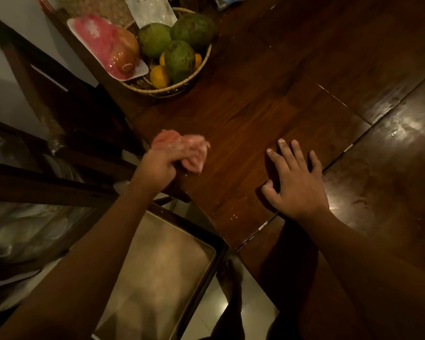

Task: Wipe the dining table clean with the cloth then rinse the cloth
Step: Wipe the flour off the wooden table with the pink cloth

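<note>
Cloth (182, 153), pink and bunched, sits gripped in the left hand (161, 165) at the table (243, 119) edge. The right hand (296, 180) rests flat on the wood, fingers spread.

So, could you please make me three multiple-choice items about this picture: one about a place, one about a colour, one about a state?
1. Where does the basket stand?
A) on the table, beyond the cloth
B) on a chair
C) on the floor

2. What colour is the cloth?
A) blue
B) pink
C) white

3. How is the right hand?
A) gripping a cup
B) curled in a fist
C) flat on the table, holding nothing

Answers:
1 A, the basket sits on the wood near the table's far edge.
2 B, the bundle gripped by the left hand is pink.
3 C, its fingers lie spread on the wood.
</note>
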